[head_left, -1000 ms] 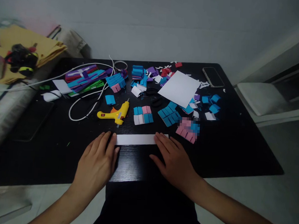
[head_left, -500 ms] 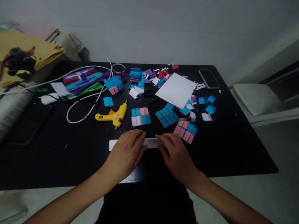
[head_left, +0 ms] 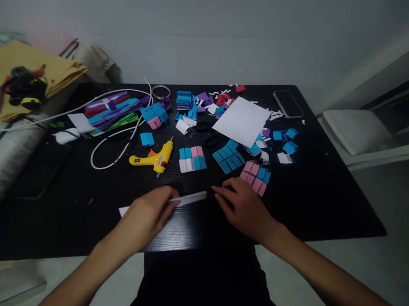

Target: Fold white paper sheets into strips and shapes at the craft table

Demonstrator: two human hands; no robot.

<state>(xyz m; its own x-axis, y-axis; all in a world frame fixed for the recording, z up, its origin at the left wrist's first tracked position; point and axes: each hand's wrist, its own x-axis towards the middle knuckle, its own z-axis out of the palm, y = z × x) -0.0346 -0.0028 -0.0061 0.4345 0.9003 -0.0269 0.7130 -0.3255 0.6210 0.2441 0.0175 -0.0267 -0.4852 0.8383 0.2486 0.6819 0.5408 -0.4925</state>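
Observation:
A folded white paper strip [head_left: 192, 198] is pinched in my left hand [head_left: 149, 209] above the near part of the black table. One end of it sticks out to the right of the fingers, and a white corner shows on the left by the wrist. My right hand [head_left: 242, 204] rests apart from the strip, fingers loosely spread and nothing visible between them. Just beyond it lies a pink and blue folded-paper panel [head_left: 256, 179]. A blue panel [head_left: 229, 156] and a pink, white and blue panel [head_left: 192, 159] lie farther left.
A yellow glue gun [head_left: 152, 157] lies left of the panels, near a looping white cable [head_left: 102, 167]. White sheet paper [head_left: 243, 121] covers part of the scraps. Black scissors [head_left: 210, 140], coloured paper strips [head_left: 114, 109] and a phone [head_left: 288, 104] are toward the back.
My left hand has moved left and toward me, carrying the paper strip. The strip has slid out from my right hand, which stays in nearly the same place.

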